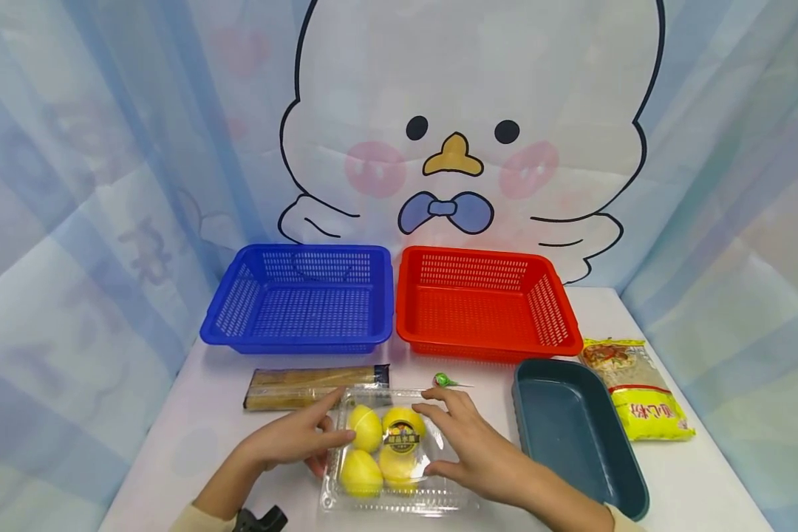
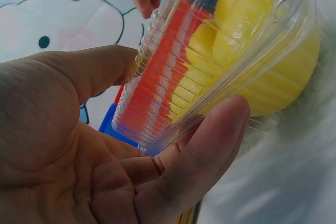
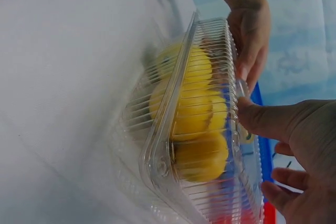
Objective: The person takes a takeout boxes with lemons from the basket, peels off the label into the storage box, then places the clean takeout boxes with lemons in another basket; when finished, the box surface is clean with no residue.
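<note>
Clear plastic clamshell box [image 1: 399,457] sits at the near middle of the desk [image 1: 193,451], lid down over four yellow fruits [image 1: 362,473], dark round label [image 1: 401,437] on the lid. Left hand [image 1: 289,443] grips the box's left side: thumb on top of the lid, other fingers round the side and rim, gap only as wide as the plastic between. Right hand [image 1: 472,447] is on the right half of the lid, fingers spread wide, thumb well apart from them, thumb touching the lid top, not wrapped round anything. Just beyond the box, left: flat pack of dried noodles [image 1: 315,388]. Beyond it, slightly right: green lollipop [image 1: 442,380], stick pointing right. Far side: blue basket [image 1: 312,310] on the left, red basket [image 1: 482,307] just beside it on the right. Right of the right hand: dark teal tray [image 1: 572,428]. Far right, beside the tray: yellow pasta bag [image 1: 641,391], lying flat. Cartoon-print curtain [image 1: 465,74] behind everything.
</note>
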A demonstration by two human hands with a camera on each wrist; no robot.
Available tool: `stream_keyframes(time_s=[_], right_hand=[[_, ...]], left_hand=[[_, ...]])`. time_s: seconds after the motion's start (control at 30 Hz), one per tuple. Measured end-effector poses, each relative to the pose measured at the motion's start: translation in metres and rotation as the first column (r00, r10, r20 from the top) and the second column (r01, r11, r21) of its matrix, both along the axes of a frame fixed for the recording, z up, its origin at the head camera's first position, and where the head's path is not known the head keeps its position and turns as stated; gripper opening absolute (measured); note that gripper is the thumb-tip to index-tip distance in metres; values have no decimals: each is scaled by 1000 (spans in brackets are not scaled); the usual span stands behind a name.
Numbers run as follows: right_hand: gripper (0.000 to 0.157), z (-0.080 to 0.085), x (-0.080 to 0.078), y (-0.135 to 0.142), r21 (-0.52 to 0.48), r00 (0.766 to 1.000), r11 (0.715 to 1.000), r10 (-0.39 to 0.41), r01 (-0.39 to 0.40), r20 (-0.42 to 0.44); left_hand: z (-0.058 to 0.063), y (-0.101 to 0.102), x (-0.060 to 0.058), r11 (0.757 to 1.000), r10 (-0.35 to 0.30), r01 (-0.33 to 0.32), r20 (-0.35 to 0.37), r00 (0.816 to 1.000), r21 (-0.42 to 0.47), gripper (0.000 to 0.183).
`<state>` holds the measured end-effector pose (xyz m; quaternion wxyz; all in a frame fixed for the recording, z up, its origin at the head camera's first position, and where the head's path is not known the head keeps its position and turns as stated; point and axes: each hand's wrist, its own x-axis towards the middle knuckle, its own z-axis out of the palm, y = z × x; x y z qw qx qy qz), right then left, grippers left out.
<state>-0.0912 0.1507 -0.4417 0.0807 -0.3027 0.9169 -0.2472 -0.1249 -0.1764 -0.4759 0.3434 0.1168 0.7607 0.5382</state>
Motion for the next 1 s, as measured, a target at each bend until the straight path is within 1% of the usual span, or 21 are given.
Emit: stream_keyframes(time_s=[0.2,0.43,0.53,0.67,0.83,0.9,1.0], right_hand=[[71,-1,-7,-11,-5,996,997,83,-83,-29],[68,-7,-10,-19,35,990,992,123,-120,-68],[63,-10,-11,-22,45,984,988,153,-149,-92],[54,-13,-12,-24,62,971,982,186,-179,-152],[41,-14,-13,-28,54,959,981,192,-185,-207],[38,-15,-13,-30,44,956,983,186,-180,-226],[33,-16,-13,-34,23,945,984,174,-174,-278]], left_hand=[[0,-1,0,1000,9,-9,-10,1000,3,100],[1,1,2,1000,20,-20,-13,1000,-6,101],[2,1,2,1000,18,-18,-19,1000,-17,99],[3,2,2,1000,12,-13,-30,999,-22,97],[4,3,2,1000,12,-13,-41,999,-28,97],[4,3,2,999,10,-11,-34,999,-34,97],[5,3,1,999,4,-5,-25,1000,-47,97]])
